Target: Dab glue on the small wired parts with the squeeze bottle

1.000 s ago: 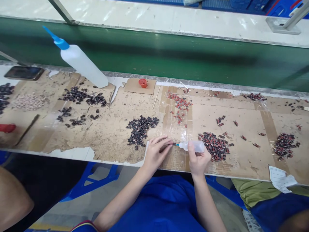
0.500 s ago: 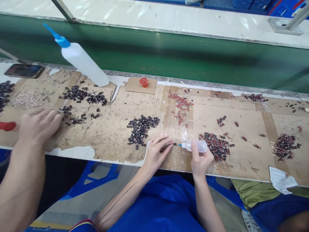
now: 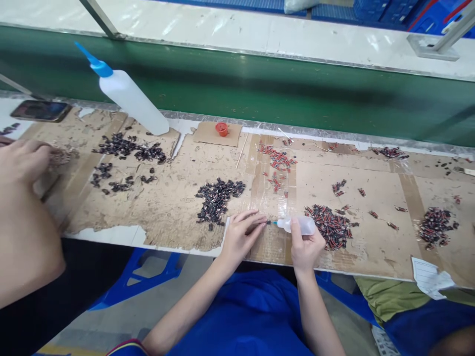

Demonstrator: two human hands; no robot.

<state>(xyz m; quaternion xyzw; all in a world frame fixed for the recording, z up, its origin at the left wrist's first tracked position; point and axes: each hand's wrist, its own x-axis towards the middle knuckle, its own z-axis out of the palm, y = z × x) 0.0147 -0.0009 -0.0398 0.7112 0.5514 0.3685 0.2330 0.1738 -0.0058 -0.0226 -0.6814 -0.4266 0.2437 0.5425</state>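
Observation:
My left hand pinches a small dark part between thumb and fingers, just above the cardboard. In my right hand is a small translucent squeeze bottle, lying sideways with its thin blue-green tip pointing left. That tip meets or almost meets the dark part. Left of my left hand lies a heap of black parts. A heap of red and black parts is just right of the bottle, and loose red parts lie farther back.
A large white bottle with a blue nozzle stands at the back left, near a phone. A red cup sits on a cardboard piece. At far left a co-worker's hand reaches over pale parts.
The small bottle and my right hand have shifted slightly left, towards the dark part. My left hand keeps its pinch. The co-worker's hand and arm have moved left and back.

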